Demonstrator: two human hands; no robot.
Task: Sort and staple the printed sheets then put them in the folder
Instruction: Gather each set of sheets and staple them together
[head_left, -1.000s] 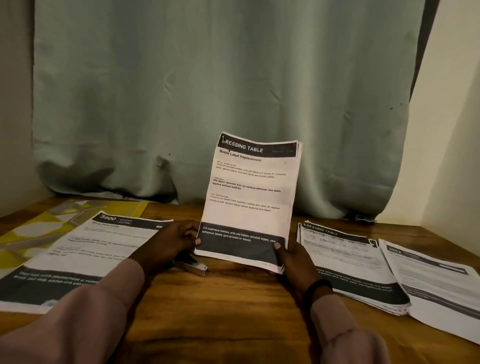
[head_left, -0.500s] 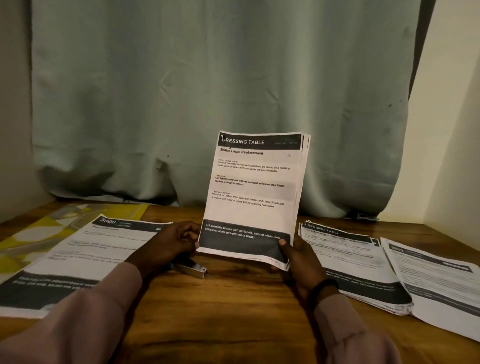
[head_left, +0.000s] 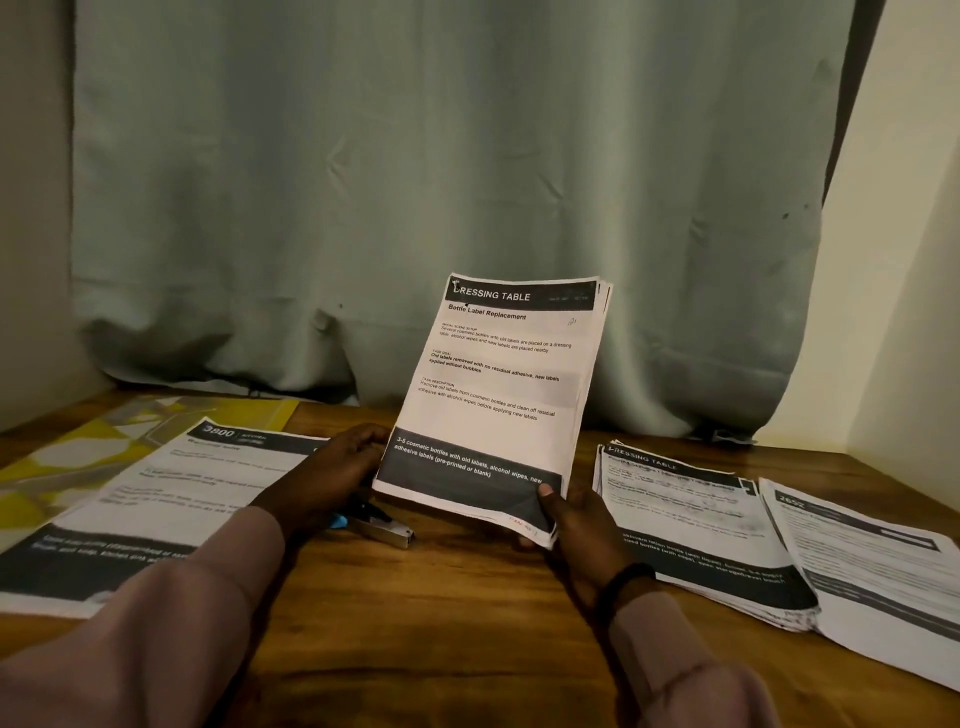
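While the "Dressing Table" sheaf (head_left: 498, 395) is held upright, long axis vertical, its lower corners are gripped by left hand (head_left: 337, 475) and right hand (head_left: 574, 525). The stapler (head_left: 382, 526) lies on the tabletop (head_left: 441, 623) just below the left hand, judged nearer for the reach.

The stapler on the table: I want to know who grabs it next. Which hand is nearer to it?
Left. The left hand sits just above the stapler while holding the sheets; the right hand grips their far corner, farther away.
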